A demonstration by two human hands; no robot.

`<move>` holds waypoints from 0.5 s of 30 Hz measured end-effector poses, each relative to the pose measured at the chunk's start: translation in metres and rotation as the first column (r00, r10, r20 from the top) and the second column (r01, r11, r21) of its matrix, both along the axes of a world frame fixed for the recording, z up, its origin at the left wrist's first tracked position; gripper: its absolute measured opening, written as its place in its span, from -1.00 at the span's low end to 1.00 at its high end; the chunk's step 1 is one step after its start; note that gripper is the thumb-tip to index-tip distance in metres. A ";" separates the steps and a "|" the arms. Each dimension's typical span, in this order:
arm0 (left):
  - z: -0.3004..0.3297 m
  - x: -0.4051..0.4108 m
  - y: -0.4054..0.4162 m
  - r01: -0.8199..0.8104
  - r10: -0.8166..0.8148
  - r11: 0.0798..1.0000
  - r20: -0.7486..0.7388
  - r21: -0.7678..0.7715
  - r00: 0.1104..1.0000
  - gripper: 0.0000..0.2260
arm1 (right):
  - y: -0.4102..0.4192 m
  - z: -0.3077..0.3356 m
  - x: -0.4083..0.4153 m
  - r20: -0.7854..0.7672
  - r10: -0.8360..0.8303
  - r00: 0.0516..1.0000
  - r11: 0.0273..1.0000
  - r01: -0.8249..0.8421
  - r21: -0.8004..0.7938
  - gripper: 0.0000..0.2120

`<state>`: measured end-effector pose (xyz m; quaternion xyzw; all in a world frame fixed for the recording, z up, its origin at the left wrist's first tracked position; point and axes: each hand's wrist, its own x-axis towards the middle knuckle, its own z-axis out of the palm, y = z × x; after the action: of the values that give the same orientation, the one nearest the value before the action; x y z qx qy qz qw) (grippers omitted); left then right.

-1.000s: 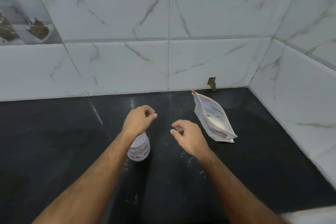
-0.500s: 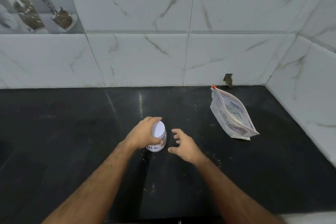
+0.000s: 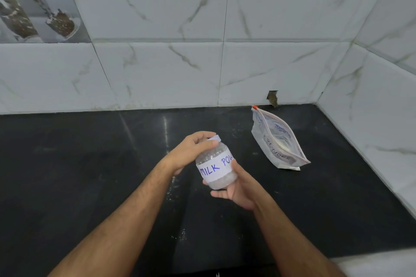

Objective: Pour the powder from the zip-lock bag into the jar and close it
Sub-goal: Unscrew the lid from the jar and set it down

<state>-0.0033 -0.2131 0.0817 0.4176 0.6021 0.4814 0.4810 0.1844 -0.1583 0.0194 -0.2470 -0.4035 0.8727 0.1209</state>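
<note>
- Your left hand (image 3: 191,153) is wrapped over the top of the jar (image 3: 217,167), fingers curled around its lid (image 3: 213,138) and shoulder, so the grip is closed on the jar from above.
- Your right hand (image 3: 242,189) cups the jar from below and from the right, palm up, with the thumb pressed against the label (image 3: 216,167) and the other fingers under the base; it too is closed on the jar.
- The jar is clear plastic, held up off the countertop (image 3: 67,164) between both hands and tilted, its top leaning up and to the left.
- The white label around it reads "MILK POW" in blue handwriting; the rest of the word runs around the side, out of sight.
- The white lid shows only as a sliver past your left fingers, so you cannot tell how firmly it sits.
- The zip-lock bag (image 3: 278,141) stands on the black countertop well to the right of the jar, near the corner of the tiled wall (image 3: 225,29), touched by neither hand.
- The bag's zip edge carries a small orange slider (image 3: 254,107) at its far end, nearest the wall.
- Through the bag's clear side you can see a little white powder low inside.
- A few white specks lie scattered on the countertop under your forearms.
</note>
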 end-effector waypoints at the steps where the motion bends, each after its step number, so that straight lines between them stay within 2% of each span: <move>1: 0.002 0.002 0.001 0.018 -0.018 1.000 0.002 -0.010 1.000 -0.68 | -0.001 0.003 0.002 -0.014 0.028 1.000 1.000 -0.028 0.009 -0.01; 4: 0.008 0.007 0.008 0.068 -0.069 0.997 -0.018 -0.039 0.997 -0.70 | -0.005 0.012 0.002 -0.019 0.078 0.997 0.996 -0.077 0.053 -0.05; 11: 0.025 0.016 0.023 0.131 -0.135 0.990 -0.086 -0.045 0.987 -0.82 | -0.005 0.028 0.005 0.028 -0.033 0.999 0.991 0.029 0.131 0.01; 13: 0.027 0.018 0.025 0.141 -0.145 0.989 -0.105 -0.041 0.984 -0.84 | -0.005 0.031 0.008 0.026 -0.069 0.997 0.987 0.065 0.148 -0.05; 15: 0.028 0.022 0.026 0.133 -0.138 0.990 -0.128 -0.045 0.982 -0.84 | -0.008 0.036 0.006 0.091 -0.137 0.986 0.966 0.113 0.232 -0.14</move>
<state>0.0185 -0.1868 0.1100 0.4795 0.6113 0.4078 0.4797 0.1908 -0.1662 0.0559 -0.3028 -0.4895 0.7974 0.1813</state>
